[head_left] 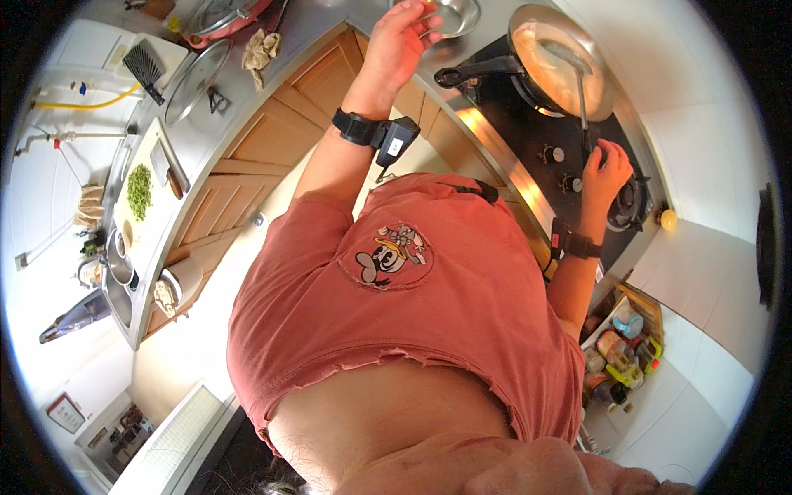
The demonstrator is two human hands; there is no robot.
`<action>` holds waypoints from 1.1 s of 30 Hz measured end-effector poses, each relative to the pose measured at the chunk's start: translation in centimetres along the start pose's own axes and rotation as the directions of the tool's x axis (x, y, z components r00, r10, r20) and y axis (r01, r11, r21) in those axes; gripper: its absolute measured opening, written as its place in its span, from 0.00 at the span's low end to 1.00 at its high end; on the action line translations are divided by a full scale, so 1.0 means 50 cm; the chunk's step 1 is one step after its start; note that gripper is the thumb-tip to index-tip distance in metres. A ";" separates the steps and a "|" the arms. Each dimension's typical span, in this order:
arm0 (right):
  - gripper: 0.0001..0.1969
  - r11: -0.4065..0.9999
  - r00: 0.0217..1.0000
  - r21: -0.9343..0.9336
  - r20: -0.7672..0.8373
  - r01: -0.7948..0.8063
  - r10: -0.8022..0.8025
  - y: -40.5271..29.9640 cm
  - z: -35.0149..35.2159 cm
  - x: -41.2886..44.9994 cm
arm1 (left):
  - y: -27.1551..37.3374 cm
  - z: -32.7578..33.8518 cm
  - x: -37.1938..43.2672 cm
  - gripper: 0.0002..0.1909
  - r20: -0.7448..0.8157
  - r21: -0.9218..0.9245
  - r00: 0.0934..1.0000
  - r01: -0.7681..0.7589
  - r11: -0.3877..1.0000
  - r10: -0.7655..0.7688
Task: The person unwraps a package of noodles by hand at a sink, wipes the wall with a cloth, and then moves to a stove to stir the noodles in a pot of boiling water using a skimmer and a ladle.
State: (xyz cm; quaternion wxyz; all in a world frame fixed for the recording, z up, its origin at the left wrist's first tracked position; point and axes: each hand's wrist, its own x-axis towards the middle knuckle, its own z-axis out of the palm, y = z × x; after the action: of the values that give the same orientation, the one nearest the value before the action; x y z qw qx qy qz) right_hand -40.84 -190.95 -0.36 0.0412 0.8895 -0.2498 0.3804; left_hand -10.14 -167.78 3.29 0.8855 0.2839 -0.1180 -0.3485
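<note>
My left hand (402,37) is raised beside a stainless steel bowl (458,17) at the top, its fingers partly curled; the fingertips meet the picture's edge, and whether they hold anything cannot be told. At the right, my right hand (609,166) holds the dark handle end of a metal ladle or turner (581,102). The utensil's head rests in a deep pan (603,102) with pale orange, shiny contents. The pan stands on the gas hob, its black handle (476,71) pointing left.
A second burner (628,204) lies near my right forearm. On the left counter are a glass lid (198,80), a cloth (260,52), and a cutting board (145,145) with a cleaver (167,170) and chopped greens (139,192). Spice jars (615,349) stand at lower right.
</note>
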 end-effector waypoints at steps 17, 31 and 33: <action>0.07 0.998 0.996 -0.015 0.062 -0.059 0.060 0.013 0.007 -0.020 | -0.084 -0.104 0.074 0.07 -0.024 0.473 0.980 -0.161 0.866 0.195; 0.05 0.994 0.993 0.043 0.057 -0.104 0.102 -0.021 -0.003 -0.008 | -0.116 -0.136 0.082 0.12 0.093 0.949 0.947 -0.178 0.261 0.307; 0.05 0.983 0.996 0.159 0.028 -0.093 0.090 -0.057 -0.023 0.014 | -0.110 -0.139 0.088 0.11 0.138 0.950 0.916 -0.231 0.212 0.376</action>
State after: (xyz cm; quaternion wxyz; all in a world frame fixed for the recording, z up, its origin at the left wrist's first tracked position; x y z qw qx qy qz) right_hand -39.81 -188.45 1.27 -0.0505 0.8814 -0.2596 0.3913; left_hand -7.12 -171.13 -5.51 0.5932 0.7467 -0.3009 -0.0099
